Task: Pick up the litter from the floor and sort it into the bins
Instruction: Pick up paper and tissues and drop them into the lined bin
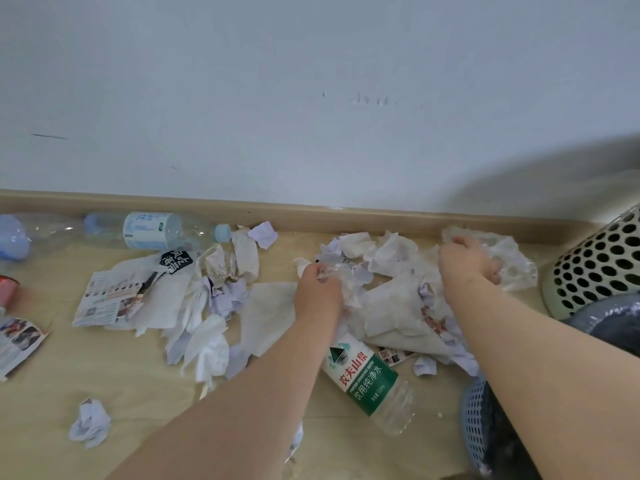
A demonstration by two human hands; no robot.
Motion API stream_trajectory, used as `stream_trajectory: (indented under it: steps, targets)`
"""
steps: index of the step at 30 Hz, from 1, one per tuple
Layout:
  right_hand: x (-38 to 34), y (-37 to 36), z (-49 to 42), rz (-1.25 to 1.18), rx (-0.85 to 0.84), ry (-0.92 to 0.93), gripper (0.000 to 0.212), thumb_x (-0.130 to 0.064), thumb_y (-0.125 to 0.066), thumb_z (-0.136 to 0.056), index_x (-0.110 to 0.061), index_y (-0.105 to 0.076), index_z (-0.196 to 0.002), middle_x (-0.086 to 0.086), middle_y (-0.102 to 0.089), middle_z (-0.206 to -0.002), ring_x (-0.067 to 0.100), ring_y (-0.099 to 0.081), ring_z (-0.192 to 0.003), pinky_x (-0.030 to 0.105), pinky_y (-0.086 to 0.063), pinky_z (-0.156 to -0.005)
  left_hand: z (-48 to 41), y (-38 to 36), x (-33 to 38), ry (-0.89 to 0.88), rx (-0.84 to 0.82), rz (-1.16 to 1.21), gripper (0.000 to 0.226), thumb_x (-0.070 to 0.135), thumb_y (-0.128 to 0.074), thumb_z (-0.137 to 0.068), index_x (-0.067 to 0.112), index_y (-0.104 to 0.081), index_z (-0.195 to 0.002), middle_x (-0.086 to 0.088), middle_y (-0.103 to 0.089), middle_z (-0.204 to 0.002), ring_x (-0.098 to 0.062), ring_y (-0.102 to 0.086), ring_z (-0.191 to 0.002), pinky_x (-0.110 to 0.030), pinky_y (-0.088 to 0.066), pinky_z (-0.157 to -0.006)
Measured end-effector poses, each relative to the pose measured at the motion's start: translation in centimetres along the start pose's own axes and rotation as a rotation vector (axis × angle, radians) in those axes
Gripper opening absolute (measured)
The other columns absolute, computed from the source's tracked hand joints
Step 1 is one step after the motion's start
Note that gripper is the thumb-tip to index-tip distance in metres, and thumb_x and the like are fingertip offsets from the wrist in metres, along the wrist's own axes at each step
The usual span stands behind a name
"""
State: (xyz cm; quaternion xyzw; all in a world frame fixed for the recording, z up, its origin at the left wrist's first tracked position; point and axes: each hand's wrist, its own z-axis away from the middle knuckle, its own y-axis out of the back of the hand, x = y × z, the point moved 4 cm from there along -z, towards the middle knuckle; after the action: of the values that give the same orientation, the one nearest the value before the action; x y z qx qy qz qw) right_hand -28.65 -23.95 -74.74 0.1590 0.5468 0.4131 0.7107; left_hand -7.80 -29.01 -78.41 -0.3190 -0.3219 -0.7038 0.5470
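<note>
Left hand (317, 282): fingers curled, pinching crumpled paper (350, 295) in the middle of the heap.
Right hand (467, 261): fingers curled round clear plastic wrap (516, 268) near the floor's far edge.
Loose paper (194, 299): strewn left of the hands along the floor.
Green-label bottle (370, 379): lying flat between the forearms.
Blue-cap bottle (156, 230): lying against the skirting, far left.
Cream basket (599, 265): floor's right edge, near the wrap.
Blue basket (472, 420): near right corner.
</note>
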Motion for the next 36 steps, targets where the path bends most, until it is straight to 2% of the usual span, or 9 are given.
stream_trajectory:
  steps: [4,9,13,17,20,23,27,32,36]
  targets:
    - [0.8,-1.2,-2.8,-0.034,-0.027,-0.072,0.054,-0.043,-0.051,-0.081,-0.045,-0.043,-0.134,0.015,-0.021,-0.149,0.036,-0.043,-0.122,0.046,-0.039,-0.104,-0.4,-0.1,-0.1,0.006,-0.058,0.004,0.038,0.009,-0.039,-0.093,0.022,-0.052,-0.126,-0.001,-0.06,-0.106,-0.018,-0.06,-0.082,-0.044,-0.057,-0.078]
    - [1.0,-2.1,-2.0,-0.115,-0.068,-0.041,0.079,-0.042,-0.053,-0.073,-0.015,-0.031,-0.143,0.012,-0.036,-0.146,0.035,-0.039,-0.13,0.049,-0.033,-0.108,-0.7,0.0,-0.2,-0.024,-0.054,-0.022,0.035,0.011,-0.041,-0.092,0.021,-0.053,-0.123,-0.002,-0.06,-0.111,-0.019,-0.06,-0.087,-0.045,-0.055,-0.085]
    - [-0.2,-1.8,1.8,-0.24,-0.058,0.055,0.062,-0.027,-0.049,-0.085,-0.023,-0.033,-0.145,0.007,-0.047,-0.14,0.027,-0.05,-0.118,0.048,-0.037,-0.107,-0.4,0.1,-0.1,0.039,-0.06,0.066,0.032,0.01,-0.047,-0.089,0.023,-0.057,-0.116,-0.004,-0.061,-0.109,-0.022,-0.059,-0.095,-0.048,-0.052,-0.09]
    - [-2.2,0.1,6.2,-0.395,-0.098,0.202,0.05,-0.013,-0.043,-0.091,-0.022,-0.042,-0.141,-0.006,-0.047,-0.14,0.012,-0.054,-0.116,0.027,-0.04,-0.1,0.2,0.9,0.1,0.091,-0.012,0.161,0.025,0.011,-0.048,-0.088,0.028,-0.059,-0.103,-0.005,-0.063,-0.102,-0.028,-0.063,-0.093,-0.052,-0.053,-0.087]
    - [-2.5,2.3,9.5,-0.505,-0.123,0.195,0.039,-0.009,-0.045,-0.092,-0.02,-0.054,-0.129,-0.016,-0.06,-0.107,-0.004,-0.051,-0.065,0.012,-0.042,-0.07,1.7,1.1,1.7,0.059,0.005,0.217,0.026,0.009,-0.046,-0.09,0.031,-0.049,-0.106,0.0,-0.059,-0.097,-0.028,-0.062,-0.094,-0.05,-0.053,-0.089]
    - [-1.7,4.1,12.0,-0.576,-0.14,0.157,0.026,-0.008,-0.049,-0.089,-0.016,-0.064,-0.108,-0.013,-0.059,-0.078,0.001,-0.049,-0.064,0.019,-0.043,-0.064,4.1,1.1,3.8,-0.022,0.025,0.258,0.029,0.006,-0.044,-0.092,0.019,-0.051,-0.116,0.0,-0.056,-0.097,-0.022,-0.058,-0.086,-0.044,-0.053,-0.088]
    - [-0.6,5.8,14.7,-0.548,-0.181,0.139,0.025,-0.006,-0.046,-0.088,-0.017,-0.059,-0.106,-0.005,-0.061,-0.082,0.008,-0.046,-0.057,0.03,-0.041,-0.063,8.1,1.0,5.9,-0.046,0.024,0.349,0.026,0.004,-0.039,-0.094,0.025,-0.052,-0.086,0.001,-0.054,-0.082,-0.017,-0.053,-0.07,-0.036,-0.053,-0.072]
    - [-0.7,7.1,17.4,-0.518,-0.357,0.1,0.035,-0.012,-0.04,-0.093,-0.017,-0.047,-0.126,0.006,-0.057,-0.095,0.012,-0.047,-0.067,0.026,-0.038,-0.061,12.2,1.3,7.9,-0.058,-0.027,0.352,0.025,-0.001,-0.039,-0.088,0.019,-0.052,-0.098,-0.004,-0.051,-0.079,-0.017,-0.045,-0.06,-0.028,-0.041,-0.056]
    - [-0.7,9.4,18.3,-0.531,-0.466,0.173,0.024,-0.032,-0.046,-0.095,-0.013,-0.05,-0.081,0.001,-0.046,-0.073,0.013,-0.04,-0.065,0.026,-0.032,-0.059,14.6,1.1,8.4,-0.079,-0.018,0.402,0.053,0.001,-0.045,-0.087,0.025,-0.033,-0.134,-0.009,-0.057,-0.099,-0.021,-0.051,-0.074,-0.03,-0.045,-0.058]
